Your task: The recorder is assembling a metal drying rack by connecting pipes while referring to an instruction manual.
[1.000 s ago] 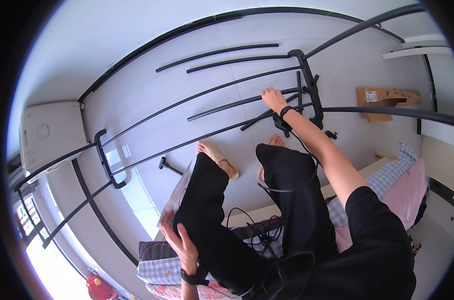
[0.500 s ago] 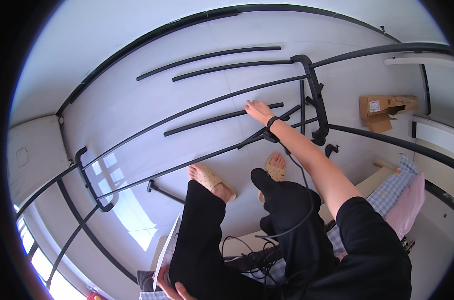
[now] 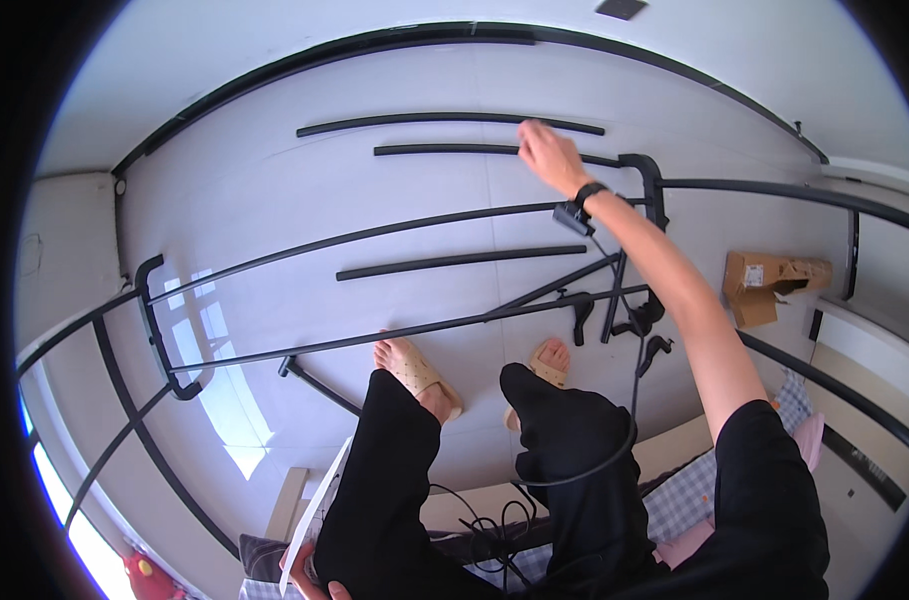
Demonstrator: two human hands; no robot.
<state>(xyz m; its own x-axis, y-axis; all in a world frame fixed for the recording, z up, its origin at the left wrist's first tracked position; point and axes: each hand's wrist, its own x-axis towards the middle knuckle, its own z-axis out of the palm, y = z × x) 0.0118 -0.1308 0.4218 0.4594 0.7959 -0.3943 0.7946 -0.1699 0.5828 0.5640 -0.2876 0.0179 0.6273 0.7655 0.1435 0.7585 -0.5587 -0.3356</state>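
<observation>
tube in black, the farthest of several, lies on the pale floor at twelve o'clock, with a second tube just nearer. the right hand is over this pair at one o'clock, fingers curled; i cannot tell whether its grip is closed on either tube or even touches one. a black wristband circles that wrist. the left hand, partly cut off at seven o'clock, has its grip clamped on a white sheet beside the left leg. a black frame stretches two long rails from nine o'clock to two o'clock, and a third tube appears between those rails, near the middle of the view. a black bar with a crosspiece at one end lies at eight o'clock, an open cardboard box at three o'clock, and tangled cable at six o'clock
</observation>
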